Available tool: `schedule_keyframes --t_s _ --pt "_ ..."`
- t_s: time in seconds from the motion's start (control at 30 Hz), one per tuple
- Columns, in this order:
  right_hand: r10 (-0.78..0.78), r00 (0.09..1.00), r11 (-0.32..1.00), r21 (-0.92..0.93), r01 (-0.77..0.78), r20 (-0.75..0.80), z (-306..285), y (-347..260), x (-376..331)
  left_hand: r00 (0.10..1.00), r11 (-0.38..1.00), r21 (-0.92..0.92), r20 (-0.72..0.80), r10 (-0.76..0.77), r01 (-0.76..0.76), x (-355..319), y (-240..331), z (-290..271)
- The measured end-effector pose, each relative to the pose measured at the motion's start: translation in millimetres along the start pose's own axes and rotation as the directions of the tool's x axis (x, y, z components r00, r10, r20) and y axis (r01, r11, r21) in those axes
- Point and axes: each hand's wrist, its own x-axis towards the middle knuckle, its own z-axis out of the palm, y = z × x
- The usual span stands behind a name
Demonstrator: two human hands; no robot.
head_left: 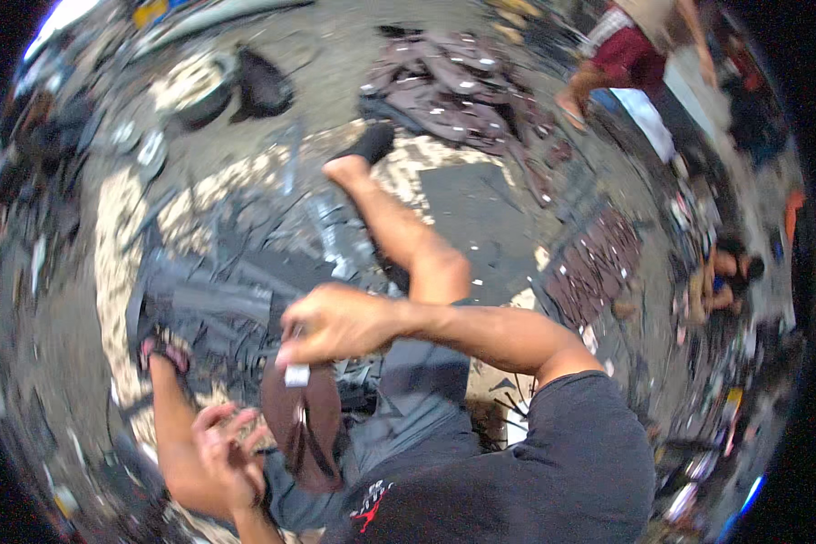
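Observation:
My right hand (pixel 335 322) is closed with fingers and thumb on the top end of a long brown piece that looks like a shoe upper (pixel 292 424). A small white tag (pixel 296 374) shows on it just below my fingers, and a dark slit runs down its lower middle. The piece hangs over my lap. Just left of it my left hand (pixel 231 451) is raised with loosely bent fingers apart, holding nothing that shows. Motion blurs both hands a little. Dark strips and scraps (pixel 231 290) lie between my spread legs.
A pale patterned mat (pixel 118 272) lies under the scraps. Beyond my foot is a heap of brown tagged pieces (pixel 444 86), with a row of similar ones (pixel 591 267) at right. A dark sheet (pixel 480 213) lies nearby. A person (pixel 639 45) stands far right; another (pixel 723 281) sits lower.

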Motion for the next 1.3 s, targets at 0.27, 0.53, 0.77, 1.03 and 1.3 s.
schedule_keyframes --t_s 0.27,0.53,0.77,1.03,1.3 --pt "0.352 -0.071 0.934 0.356 -0.045 -0.933 -107 80 -258 0.980 0.988 0.128 -0.171 0.103 -0.082 10 37 5" --pt "0.553 -0.006 0.487 0.329 -0.809 -0.833 91 253 -357 0.975 0.962 0.273 0.217 -0.054 -0.008 43 8 54" --pt "-0.045 -0.824 0.334 0.769 -0.546 -0.565 36 284 -546 0.987 0.868 0.494 0.102 -0.127 0.061 50 40 35" --pt "0.775 -0.610 0.416 0.860 0.296 -0.165 -6 291 -633 0.981 0.915 0.354 -0.078 -0.179 0.195 62 65 -18" --pt "0.561 -0.460 0.780 0.626 0.015 -0.688 -194 150 -554 0.993 0.967 0.227 -0.002 -0.116 0.113 53 74 2"
